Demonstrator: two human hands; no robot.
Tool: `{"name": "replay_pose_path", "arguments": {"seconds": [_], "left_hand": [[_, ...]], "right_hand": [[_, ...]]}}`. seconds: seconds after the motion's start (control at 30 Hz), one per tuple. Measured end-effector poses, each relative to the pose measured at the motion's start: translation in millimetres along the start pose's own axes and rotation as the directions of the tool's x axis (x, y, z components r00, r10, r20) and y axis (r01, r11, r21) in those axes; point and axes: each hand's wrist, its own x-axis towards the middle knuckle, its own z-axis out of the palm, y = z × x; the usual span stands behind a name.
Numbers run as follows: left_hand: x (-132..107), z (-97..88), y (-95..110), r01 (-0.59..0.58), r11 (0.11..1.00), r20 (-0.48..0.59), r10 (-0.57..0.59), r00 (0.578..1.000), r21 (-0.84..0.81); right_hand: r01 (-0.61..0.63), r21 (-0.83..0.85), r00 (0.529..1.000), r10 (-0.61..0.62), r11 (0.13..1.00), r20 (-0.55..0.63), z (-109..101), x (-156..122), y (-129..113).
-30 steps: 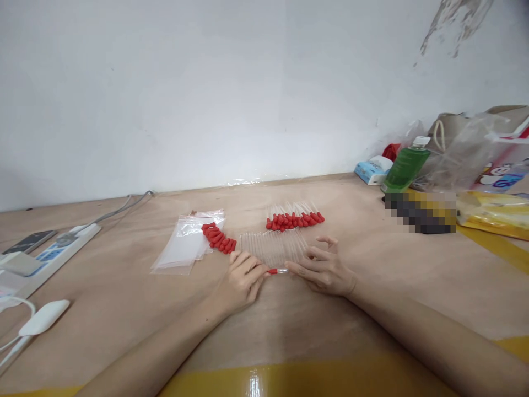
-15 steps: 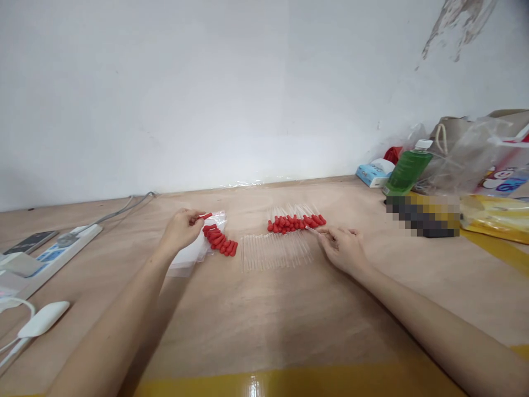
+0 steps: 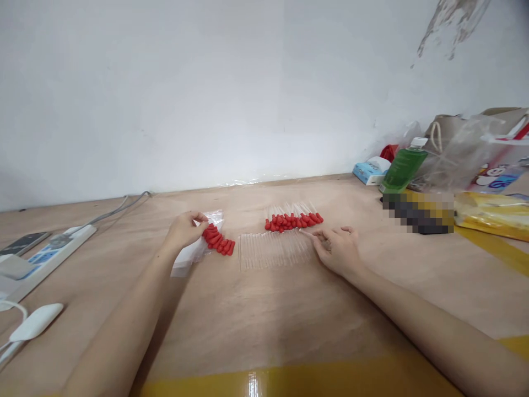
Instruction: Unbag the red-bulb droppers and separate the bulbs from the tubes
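My left hand [image 3: 188, 228] is closed, thumb and finger pinched at the upper end of a slanting row of red rubber bulbs [image 3: 220, 241]. The bulb in that pinch is mostly hidden and blends with the row. Beneath the hand and row lies a clear plastic bag [image 3: 182, 267]. My right hand [image 3: 339, 251] pinches a thin clear dropper tube [image 3: 305, 233], its tip pointing left. To the left of that hand, clear tubes [image 3: 268, 251] lie side by side. Behind them rest several droppers with red bulbs [image 3: 294, 221] fitted, their tubes pointing toward the wall.
A white power strip [image 3: 53, 256], a phone [image 3: 25, 242] and a white plug-like device [image 3: 37, 322] lie at left. On the right stand a green bottle [image 3: 403, 168], a blue tissue pack [image 3: 367, 172], plastic bags [image 3: 458, 149] and a yellow packet [image 3: 491, 215].
My left hand has brought the red bulb it held down against the loose row, where it no longer stands apart. The right hand keeps its tube, now tilted differently. The view has shifted slightly.
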Motion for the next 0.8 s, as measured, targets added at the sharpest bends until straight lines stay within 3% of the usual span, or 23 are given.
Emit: {"name": "replay_pose_path", "arguments": {"seconds": [0.1,0.17,0.23,0.33,0.47,0.67,0.8], "left_hand": [[-0.3,-3.8,13.7,-0.026,1.0,-0.135,0.024,0.991,-0.017],[0.6,0.5,28.6,-0.087,0.994,-0.142,0.077,0.987,-0.063],[2.7,11.6,46.6,-0.136,0.98,-0.035,0.132,0.991,-0.143],[7.2,36.5,73.2,-0.114,0.961,0.168,0.159,0.973,-0.25],[12.8,66.3,98.3,0.003,0.939,0.35,0.125,0.928,-0.343],[21.5,85.6,119.2,0.252,0.889,0.51,-0.024,0.86,-0.383],[25.2,88.5,129.1,0.33,0.867,0.545,-0.082,0.834,-0.374]], "right_hand": [[0.007,-0.021,1.0,-0.007,1.0,0.007,1.5,-0.1,-1.2],[0.008,-0.032,1.0,-0.008,0.999,0.0,3.3,-0.2,-1.6],[0.02,-0.053,1.0,-0.02,0.998,-0.003,5.3,-0.4,-2.6],[0.044,-0.074,0.999,-0.043,0.996,0.013,8.1,-1.2,-5.4],[0.057,-0.048,0.995,-0.053,0.997,0.081,9.6,-2.9,-9.8],[0.09,-0.014,0.984,-0.087,0.996,0.153,4.8,-3.6,-16.3],[0.086,-0.003,0.984,-0.084,0.996,0.156,3.5,-3.2,-18.1]]}}
